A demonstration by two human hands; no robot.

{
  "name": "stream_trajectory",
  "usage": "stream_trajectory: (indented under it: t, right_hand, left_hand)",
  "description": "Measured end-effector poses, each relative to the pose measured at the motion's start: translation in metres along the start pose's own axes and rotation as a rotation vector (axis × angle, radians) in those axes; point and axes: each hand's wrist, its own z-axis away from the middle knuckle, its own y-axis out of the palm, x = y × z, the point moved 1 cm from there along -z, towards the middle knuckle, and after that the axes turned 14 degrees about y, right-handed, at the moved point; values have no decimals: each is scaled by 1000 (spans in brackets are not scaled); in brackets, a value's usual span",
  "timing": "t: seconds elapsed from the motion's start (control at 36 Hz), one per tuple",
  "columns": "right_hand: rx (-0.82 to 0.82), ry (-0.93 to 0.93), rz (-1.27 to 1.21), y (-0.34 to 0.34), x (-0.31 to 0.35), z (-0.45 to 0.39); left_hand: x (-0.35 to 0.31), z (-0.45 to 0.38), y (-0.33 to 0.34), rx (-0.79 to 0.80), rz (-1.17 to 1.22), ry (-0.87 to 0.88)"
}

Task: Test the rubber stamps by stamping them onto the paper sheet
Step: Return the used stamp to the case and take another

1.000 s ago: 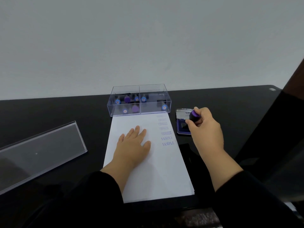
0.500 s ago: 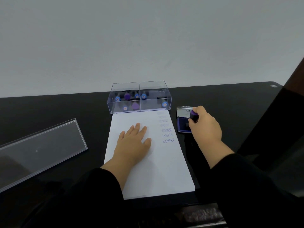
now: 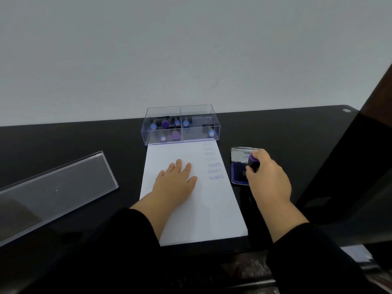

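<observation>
We count seven prints on the paper sheet; our left hand lies spread flat on it; our right hand grips a purple-capped stamp on the ink pad; several stamps wait in the clear box, likely untested.

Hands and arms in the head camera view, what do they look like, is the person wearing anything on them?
Both arms are covered by long black sleeves, the left sleeve and the right sleeve, each ending just above the wrist. The left hand and right hand are bare: no gloves, rings, watch or bracelets show. The sleeves are plain, with no visible markings or cuffs.
</observation>
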Motion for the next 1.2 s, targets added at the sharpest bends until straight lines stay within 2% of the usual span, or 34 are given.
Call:
stream_trajectory:
  t: [0.22,0.56,0.97,1.2]
  right_hand:
    - [-10,1,-21,-5,-7,16]
    - [-21,-11,-69,1,-15,20]
    - [-22,-32,-63,2,-14,18]
    - [-6,-84,-202,1,-1,20]
  left_hand:
    - [-5,29,13,48,19,-15]
    - [-6,46,25,-66,29,-21]
    - [-7,39,20,-115,34,-71]
    - [-11,39,19,-117,113,-95]
